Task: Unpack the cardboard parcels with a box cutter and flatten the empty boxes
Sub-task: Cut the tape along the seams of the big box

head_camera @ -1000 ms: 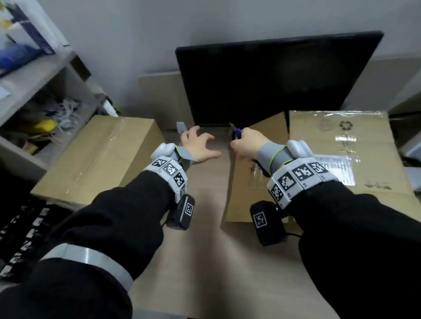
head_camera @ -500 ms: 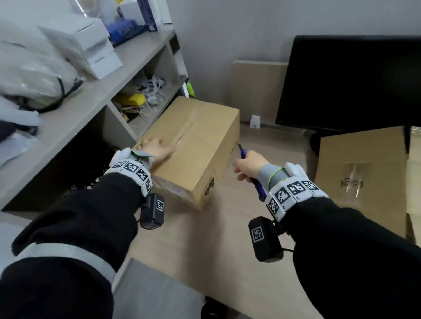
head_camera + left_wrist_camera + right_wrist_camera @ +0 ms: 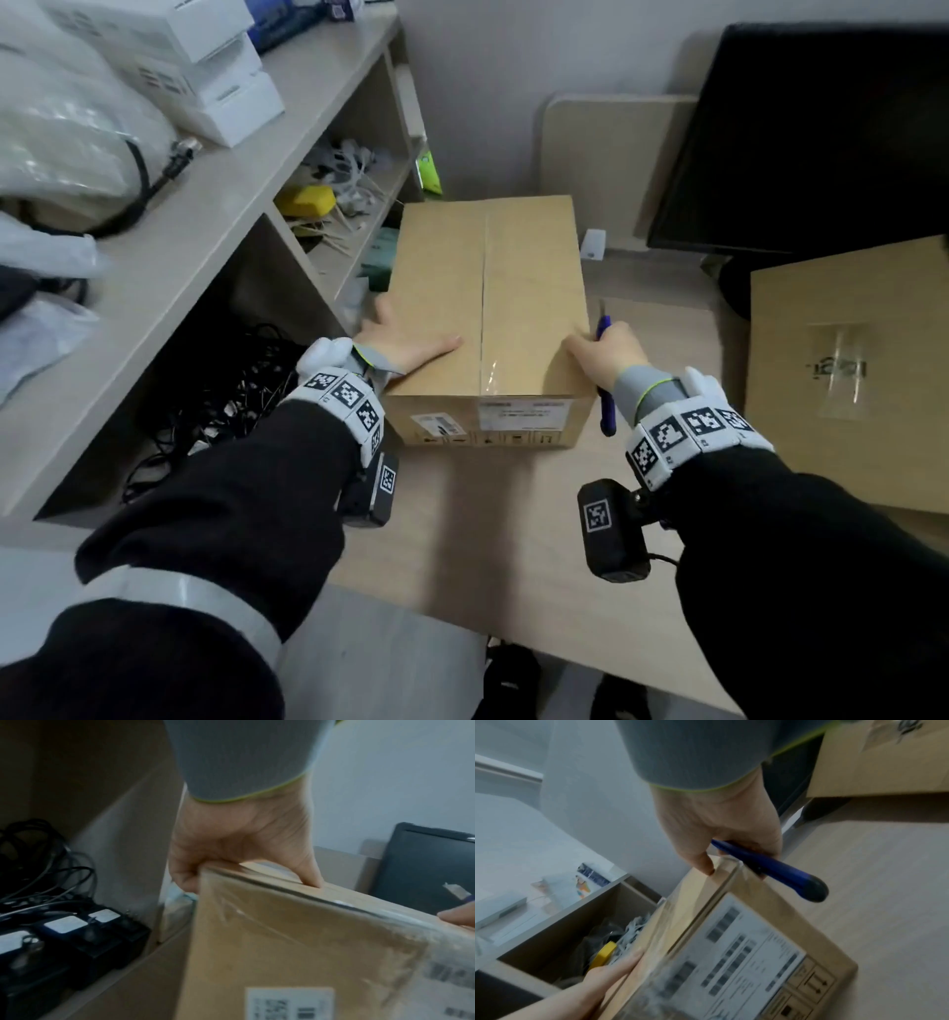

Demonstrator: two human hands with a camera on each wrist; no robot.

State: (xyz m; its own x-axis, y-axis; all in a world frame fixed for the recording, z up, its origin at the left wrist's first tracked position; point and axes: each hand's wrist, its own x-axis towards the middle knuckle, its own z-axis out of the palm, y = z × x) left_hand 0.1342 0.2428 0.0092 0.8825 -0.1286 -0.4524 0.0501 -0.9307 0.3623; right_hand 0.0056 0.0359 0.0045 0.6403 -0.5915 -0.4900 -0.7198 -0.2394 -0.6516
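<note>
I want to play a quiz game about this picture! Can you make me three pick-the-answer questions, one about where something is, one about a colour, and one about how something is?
1. Where does the left hand rest?
A. on the sealed box's top, left side
B. on the shelf
C. on the monitor

2. What colour is the box cutter's handle?
A. red
B. blue
C. green

3. How is the sealed box right now?
A. cut open
B. flattened
C. taped shut

Answers:
1. A, the head view shows the palm and thumb on the box's top, near its left edge.
2. B, the box cutter in the right hand has a blue handle.
3. C, clear tape runs unbroken along the top seam.
</note>
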